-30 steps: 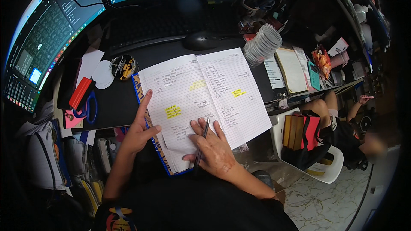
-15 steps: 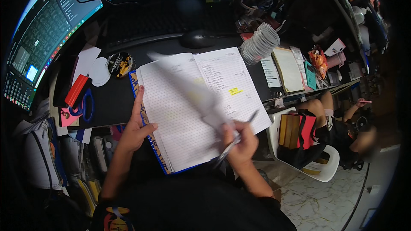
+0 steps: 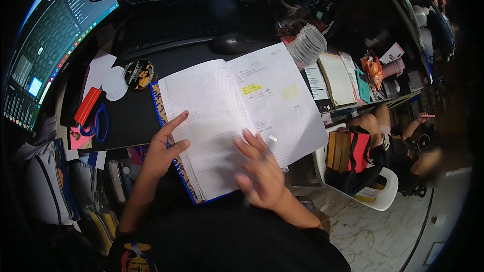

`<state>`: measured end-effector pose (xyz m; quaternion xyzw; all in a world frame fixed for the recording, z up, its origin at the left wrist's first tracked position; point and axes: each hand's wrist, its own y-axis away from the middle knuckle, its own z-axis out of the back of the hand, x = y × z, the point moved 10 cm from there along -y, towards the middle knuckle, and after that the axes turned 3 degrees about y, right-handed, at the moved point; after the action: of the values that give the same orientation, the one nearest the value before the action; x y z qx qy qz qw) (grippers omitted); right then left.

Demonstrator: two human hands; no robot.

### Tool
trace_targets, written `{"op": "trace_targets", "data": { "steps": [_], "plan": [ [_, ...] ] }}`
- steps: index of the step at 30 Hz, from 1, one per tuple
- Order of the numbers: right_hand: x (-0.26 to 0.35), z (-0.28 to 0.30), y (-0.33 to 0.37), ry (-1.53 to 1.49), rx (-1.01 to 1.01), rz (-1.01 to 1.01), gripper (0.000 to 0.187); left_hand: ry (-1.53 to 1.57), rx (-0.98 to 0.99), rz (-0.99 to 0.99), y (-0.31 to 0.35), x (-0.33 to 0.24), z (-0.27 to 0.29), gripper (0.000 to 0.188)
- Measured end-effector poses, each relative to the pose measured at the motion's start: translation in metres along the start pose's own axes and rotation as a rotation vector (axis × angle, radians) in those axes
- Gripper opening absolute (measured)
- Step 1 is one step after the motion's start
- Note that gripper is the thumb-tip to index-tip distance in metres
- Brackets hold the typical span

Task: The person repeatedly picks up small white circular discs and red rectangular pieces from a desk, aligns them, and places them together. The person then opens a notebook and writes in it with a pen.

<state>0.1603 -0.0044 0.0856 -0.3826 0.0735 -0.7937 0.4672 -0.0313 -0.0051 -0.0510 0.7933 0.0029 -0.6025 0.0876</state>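
A lined notebook (image 3: 204,116) lies open on the desk's front edge, with a blue patterned cover showing along its left side. Its right page (image 3: 295,121) carries handwriting and yellow highlighted lines, while the left page is mostly blank. My left hand (image 3: 165,146) rests on the notebook's left edge, fingers extended and thumb apart on the page. Over the lower middle of the pages is my right hand (image 3: 259,174), its fingers spread and partly blurred. No pen can be made out clearly in it. A small white patch (image 3: 273,138) shows beside its fingertips.
Beyond the notebook are a black mouse (image 3: 232,44), a keyboard and two screens. A red-handled tool (image 3: 88,107), blue-handled scissors (image 3: 101,123) and a round black badge (image 3: 140,74) lie left. A white wire coil (image 3: 307,45) stands right. Another person sits beyond a white chair (image 3: 388,189) holding bags.
A page that was blurred in mid-turn now lies flat, showing different writing on the right. My right hand has opened from its grip on a pen and page. My left hand shifted slightly inward.
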Motion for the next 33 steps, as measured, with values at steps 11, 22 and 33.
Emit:
{"op": "trace_targets", "data": {
  "steps": [11,22,33],
  "plan": [
    [-0.060,-0.038,0.024,0.201,0.300,-0.188,0.062,0.081,-0.013,-0.016,-0.001,-0.006,-0.003,0.068],
    [-0.054,-0.012,0.023,0.047,0.179,-0.284,0.065,0.118,-0.086,0.006,-0.002,-0.007,-0.004,0.069],
    [-0.027,-0.052,0.013,0.105,0.261,-0.184,0.035,0.169,-0.011,-0.012,-0.005,-0.010,0.001,0.083]
  ]
}}
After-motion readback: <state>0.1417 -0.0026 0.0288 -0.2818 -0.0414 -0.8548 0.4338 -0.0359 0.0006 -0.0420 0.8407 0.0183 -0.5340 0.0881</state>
